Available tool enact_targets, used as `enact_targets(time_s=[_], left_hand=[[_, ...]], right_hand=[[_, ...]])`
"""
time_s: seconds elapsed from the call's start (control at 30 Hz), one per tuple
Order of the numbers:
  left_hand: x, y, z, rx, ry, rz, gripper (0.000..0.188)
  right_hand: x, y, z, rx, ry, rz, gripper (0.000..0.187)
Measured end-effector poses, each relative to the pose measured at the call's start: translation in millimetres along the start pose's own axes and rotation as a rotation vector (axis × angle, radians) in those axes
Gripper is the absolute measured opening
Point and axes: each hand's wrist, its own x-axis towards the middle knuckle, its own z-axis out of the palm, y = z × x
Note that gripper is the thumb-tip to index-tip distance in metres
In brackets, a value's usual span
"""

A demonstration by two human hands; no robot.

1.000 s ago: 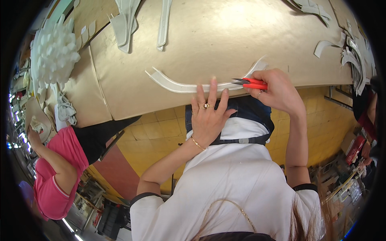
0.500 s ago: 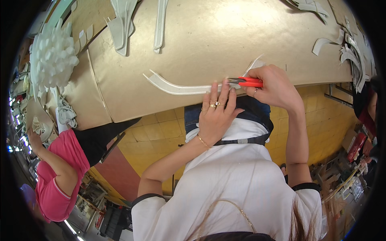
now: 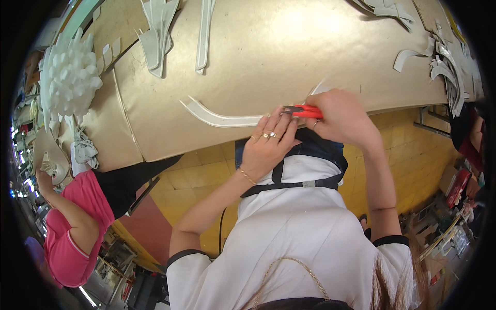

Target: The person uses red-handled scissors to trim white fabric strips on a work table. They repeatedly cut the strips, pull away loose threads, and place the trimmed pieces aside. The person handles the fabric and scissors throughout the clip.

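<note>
A curved pale strip (image 3: 219, 121) with stitched-looking edges lies near the front edge of the table. My left hand (image 3: 266, 145) rests on it with fingers stretched out flat, pressing its middle part down. In my right hand (image 3: 345, 118) is a pair of red-handled snips (image 3: 309, 111), held with the dark blades pointing left. Those blades sit right at my left fingertips, over the strip. Its right end shows above my right hand; the part between is hidden by my hands.
Pale cut pieces (image 3: 154, 49) and a long narrow strip (image 3: 204, 41) lie at the back of the gold-coloured table (image 3: 289, 62). More strips (image 3: 448, 72) pile up at right. A white knobbly bundle (image 3: 72, 77) stands at left, beyond a co-worker in pink (image 3: 85, 222).
Both hands have shifted slightly left and toward me. The snips moved with my right hand, and their blades now lie closer against my left fingertips.
</note>
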Motion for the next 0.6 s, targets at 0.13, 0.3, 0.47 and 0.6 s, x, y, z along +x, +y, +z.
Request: enact_targets(time_s=[0.13,0.3,0.47,0.6], left_hand=[[-18,-45,-21,0.061,-0.031,0.140,0.055],[-35,-88,-44,0.037,-0.175,0.234,0.060],[-33,-77,-45,-0.084,-0.152,0.131,0.067],[-37,-49,-41,-0.140,-0.091,-0.039,0.074]], right_hand=[[7,-26,22,0.111,0.068,-0.001,0.019],[26,-63,50,0.221,0.056,0.018,0.023],[18,-60,40,0.214,0.032,0.074,0.023],[5,-38,23,0.193,0.034,0.022,0.019]])
